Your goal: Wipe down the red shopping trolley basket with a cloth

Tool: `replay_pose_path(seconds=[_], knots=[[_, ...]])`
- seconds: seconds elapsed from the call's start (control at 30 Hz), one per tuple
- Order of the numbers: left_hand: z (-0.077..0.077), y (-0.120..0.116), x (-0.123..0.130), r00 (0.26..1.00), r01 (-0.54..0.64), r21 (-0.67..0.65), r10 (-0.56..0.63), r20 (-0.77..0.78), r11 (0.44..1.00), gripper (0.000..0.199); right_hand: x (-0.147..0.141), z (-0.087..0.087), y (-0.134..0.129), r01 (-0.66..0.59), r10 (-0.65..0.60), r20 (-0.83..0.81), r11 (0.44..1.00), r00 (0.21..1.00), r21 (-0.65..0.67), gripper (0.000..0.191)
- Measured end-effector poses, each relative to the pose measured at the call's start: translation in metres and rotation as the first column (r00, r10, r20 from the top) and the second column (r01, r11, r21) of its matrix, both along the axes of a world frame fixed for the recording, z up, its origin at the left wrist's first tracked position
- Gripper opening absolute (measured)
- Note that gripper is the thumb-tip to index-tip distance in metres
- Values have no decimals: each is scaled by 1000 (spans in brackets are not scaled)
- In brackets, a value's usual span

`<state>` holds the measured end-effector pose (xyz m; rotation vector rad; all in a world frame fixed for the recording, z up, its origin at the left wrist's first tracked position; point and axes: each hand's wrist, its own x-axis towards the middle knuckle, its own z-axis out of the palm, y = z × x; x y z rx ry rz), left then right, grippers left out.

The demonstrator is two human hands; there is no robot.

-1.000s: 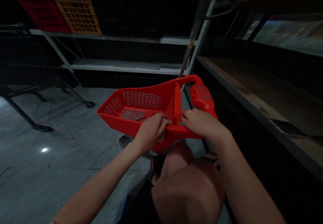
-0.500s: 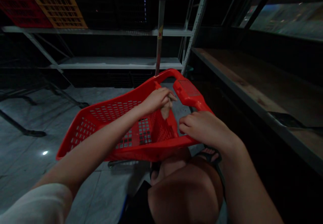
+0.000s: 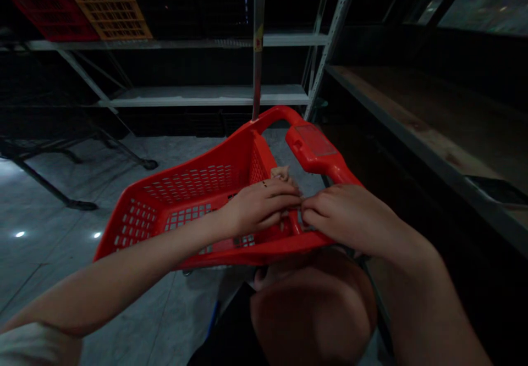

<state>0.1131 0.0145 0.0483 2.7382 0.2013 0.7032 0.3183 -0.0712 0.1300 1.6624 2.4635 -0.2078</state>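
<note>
- Head view: grey floor (image 3: 136, 316) beneath red cart (image 3: 243, 254); shelving (image 3: 206, 99) beyond cart.
- Beige cloth (image 3: 281, 172): at cart's panel (image 3: 263, 150), under left hand (image 3: 259, 204).
- Right hand (image 3: 342, 212): curled, at cart's rim; either hand's clamp unclear.

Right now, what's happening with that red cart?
A person's two bare hands are at the red cart. The left hand lies over a crumpled pale piece, perhaps a cloth, at the basket's back panel. The right hand, fingers curled, is at the near side, by the handle. Behind stand shelves with crates.
</note>
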Motion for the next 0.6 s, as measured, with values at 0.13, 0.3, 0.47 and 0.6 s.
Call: replay_pose_path(seconds=[0.13, 0.3, 0.47, 0.6], knots=[[-9, 68, -6, 998, -58, 14, 58, -2, 998, 35, 0, 4, 4, 27, -27, -12, 999, 1000, -22, 35], [-17, 162, 1, 928, -360, -58, 364, 75, 931, 34, -9, 10, 14, 51, -50, 9, 997, 999, -57, 38], [-28, 126, -1, 912, -389, -89, 397, 99, 917, 41, -12, 10, 13, 83, -80, 60, 996, 995, -36, 38], [-21, 38, -22, 986, -96, -180, 118, 115, 979, 54, -6, 3, 5, 53, -53, 65, 999, 997, -8, 36]])
